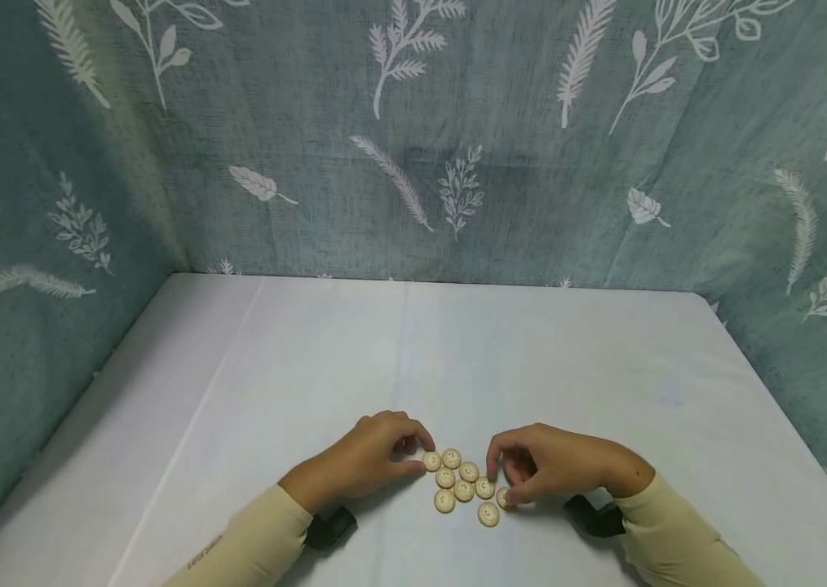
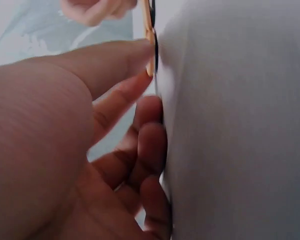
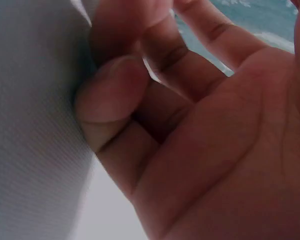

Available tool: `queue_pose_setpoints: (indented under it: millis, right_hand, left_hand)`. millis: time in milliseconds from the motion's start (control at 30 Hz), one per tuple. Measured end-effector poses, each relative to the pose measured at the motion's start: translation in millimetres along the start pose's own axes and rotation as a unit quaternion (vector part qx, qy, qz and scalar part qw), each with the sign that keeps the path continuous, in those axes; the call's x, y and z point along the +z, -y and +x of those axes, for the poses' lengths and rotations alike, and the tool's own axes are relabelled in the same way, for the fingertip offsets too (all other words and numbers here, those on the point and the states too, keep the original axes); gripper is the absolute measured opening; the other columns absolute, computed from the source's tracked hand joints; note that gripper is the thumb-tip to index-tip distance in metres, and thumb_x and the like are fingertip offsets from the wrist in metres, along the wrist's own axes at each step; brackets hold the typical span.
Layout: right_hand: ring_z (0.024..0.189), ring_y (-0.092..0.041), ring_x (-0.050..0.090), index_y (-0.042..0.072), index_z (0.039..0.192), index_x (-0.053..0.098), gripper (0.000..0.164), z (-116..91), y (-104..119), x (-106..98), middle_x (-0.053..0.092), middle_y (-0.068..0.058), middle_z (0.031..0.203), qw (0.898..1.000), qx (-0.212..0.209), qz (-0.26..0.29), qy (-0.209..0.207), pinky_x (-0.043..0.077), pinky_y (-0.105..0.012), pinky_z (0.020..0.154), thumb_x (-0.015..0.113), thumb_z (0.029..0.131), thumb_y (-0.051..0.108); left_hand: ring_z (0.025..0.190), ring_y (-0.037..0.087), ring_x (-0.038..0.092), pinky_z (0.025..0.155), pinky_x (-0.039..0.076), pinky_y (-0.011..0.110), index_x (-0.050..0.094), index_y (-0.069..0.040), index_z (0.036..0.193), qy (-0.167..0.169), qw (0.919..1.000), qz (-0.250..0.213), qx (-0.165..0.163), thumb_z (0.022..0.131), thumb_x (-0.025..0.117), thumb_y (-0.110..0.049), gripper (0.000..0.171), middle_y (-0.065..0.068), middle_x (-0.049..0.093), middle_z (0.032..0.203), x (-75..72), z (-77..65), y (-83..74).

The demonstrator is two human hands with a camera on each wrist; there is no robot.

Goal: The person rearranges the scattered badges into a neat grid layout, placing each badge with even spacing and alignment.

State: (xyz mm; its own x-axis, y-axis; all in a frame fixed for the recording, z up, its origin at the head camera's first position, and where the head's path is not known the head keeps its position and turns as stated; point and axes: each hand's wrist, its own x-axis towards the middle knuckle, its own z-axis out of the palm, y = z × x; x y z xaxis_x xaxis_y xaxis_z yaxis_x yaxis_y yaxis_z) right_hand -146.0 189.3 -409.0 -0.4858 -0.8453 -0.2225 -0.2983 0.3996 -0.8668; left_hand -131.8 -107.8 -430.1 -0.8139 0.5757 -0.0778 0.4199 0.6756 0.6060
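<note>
Pale round discs [image 1: 464, 491] with small dark marks lie in a loose cluster towards the near side of the white surface [image 1: 296, 367]. The left hand [image 1: 373, 456] pinches the leftmost disc [image 1: 431, 461] between thumb and forefinger. The right hand [image 1: 556, 461] has its thumb at the rightmost disc [image 1: 501, 500] and its forefinger at the one beside it; whether it grips either, I cannot tell. Beige sleeves [image 1: 248, 534] cover the forearms; leaf-patterned green fabric [image 1: 311, 106] rises behind

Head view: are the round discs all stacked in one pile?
No, the discs lie spread out on the white table between the left hand and the right hand.
</note>
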Motion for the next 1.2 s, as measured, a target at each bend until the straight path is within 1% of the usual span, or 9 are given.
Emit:
queue_pose_setpoints:
  millis: [133, 300, 400, 567, 700, 867, 967, 1100, 1200]
  right_hand:
    - [0.063, 0.003, 0.048, 0.015, 0.104, 0.065, 0.022, -8.9, -2.7, 0.9, 0.055, 0.009, 0.077, 1.000, 0.001, -0.012, 0.000, 0.042, -0.016, 0.058, 0.078, 0.086, 0.017]
    - [0.064, 0.003, 0.047, 0.014, 0.105, 0.065, 0.023, -14.7, -8.1, 4.0, 0.057, 0.002, 0.078, 1.000, -0.001, -0.010, 0.004, 0.042, -0.016, 0.059, 0.078, 0.086, 0.015]
    - [0.064, 0.003, 0.047, 0.016, 0.105, 0.064, 0.024, -13.9, -6.7, 2.6, 0.057, 0.001, 0.078, 1.000, 0.004, -0.026, 0.003, 0.043, -0.016, 0.059, 0.078, 0.086, 0.014]
    - [0.064, 0.001, 0.048, 0.021, 0.105, 0.064, 0.027, -4.3, -0.4, -7.0, 0.056, 0.006, 0.078, 0.998, 0.017, -0.058, -0.006, 0.043, -0.017, 0.059, 0.079, 0.084, 0.014]
    - [0.063, 0.001, 0.048, 0.021, 0.106, 0.064, 0.029, 1.9, 1.0, -10.2, 0.055, 0.008, 0.076, 0.998, 0.019, -0.065, -0.004, 0.042, -0.017, 0.059, 0.079, 0.084, 0.011]
    - [0.062, 0.002, 0.047, 0.019, 0.104, 0.064, 0.028, 4.0, 0.4, -6.4, 0.054, 0.007, 0.075, 0.998, 0.020, -0.062, 0.008, 0.042, -0.016, 0.059, 0.080, 0.082, 0.009]
    - [0.063, 0.002, 0.046, 0.020, 0.102, 0.063, 0.028, 4.1, 0.3, -4.5, 0.053, 0.006, 0.075, 0.997, 0.018, -0.072, 0.012, 0.041, -0.016, 0.060, 0.080, 0.082, 0.009]
    - [0.064, 0.002, 0.045, 0.020, 0.101, 0.062, 0.029, 2.5, 0.3, -1.9, 0.051, 0.006, 0.075, 0.996, 0.021, -0.084, 0.010, 0.041, -0.017, 0.061, 0.079, 0.081, 0.007]
    - [0.064, 0.001, 0.045, 0.021, 0.099, 0.062, 0.029, 1.1, -0.2, 1.4, 0.051, 0.007, 0.074, 0.996, 0.032, -0.085, 0.006, 0.041, -0.017, 0.061, 0.079, 0.081, 0.006]
  left_hand:
    - [0.086, 0.003, 0.049, 0.081, 0.036, 0.031, 0.070, -0.032, 0.107, -0.009, 0.9999, -0.001, 0.011, 0.089, 0.076, -0.030, 0.019, -0.016, 0.056, 0.088, 8.3, 1.6, -2.2]
    - [0.085, 0.003, 0.049, 0.081, 0.036, 0.030, 0.071, -0.030, 0.106, -0.009, 0.9997, -0.007, 0.022, 0.088, 0.077, -0.028, 0.019, -0.015, 0.056, 0.087, 17.2, 4.8, -1.7]
    - [0.084, 0.003, 0.049, 0.080, 0.035, 0.031, 0.071, -0.029, 0.106, -0.010, 0.9997, -0.001, 0.023, 0.089, 0.077, -0.028, 0.018, -0.014, 0.056, 0.086, 14.5, 6.0, -1.8]
    - [0.084, 0.005, 0.049, 0.080, 0.035, 0.032, 0.070, -0.029, 0.106, -0.028, 0.9993, 0.015, 0.022, 0.088, 0.078, -0.028, 0.020, -0.014, 0.055, 0.086, -1.2, 7.2, -0.6]
    - [0.084, 0.005, 0.049, 0.080, 0.034, 0.032, 0.070, -0.030, 0.106, -0.027, 0.9993, 0.015, 0.020, 0.088, 0.078, -0.027, 0.020, -0.014, 0.056, 0.086, -8.2, 6.6, 1.4]
    - [0.084, 0.005, 0.049, 0.080, 0.033, 0.033, 0.069, -0.030, 0.105, -0.019, 0.9997, 0.004, 0.013, 0.088, 0.077, -0.029, 0.019, -0.014, 0.055, 0.086, -4.3, 3.5, 4.4]
    - [0.084, 0.005, 0.049, 0.080, 0.033, 0.032, 0.069, -0.031, 0.106, -0.019, 0.9998, -0.003, 0.010, 0.089, 0.077, -0.030, 0.019, -0.015, 0.055, 0.087, -0.4, 1.2, 5.3]
    - [0.084, 0.005, 0.049, 0.080, 0.032, 0.032, 0.069, -0.030, 0.107, -0.023, 0.9996, -0.006, 0.015, 0.089, 0.077, -0.030, 0.019, -0.014, 0.055, 0.087, 2.6, 0.8, 4.8]
    - [0.083, 0.005, 0.049, 0.079, 0.033, 0.031, 0.069, -0.030, 0.106, -0.025, 0.9995, -0.001, 0.020, 0.089, 0.077, -0.030, 0.019, -0.014, 0.055, 0.086, 3.8, 1.7, 3.9]
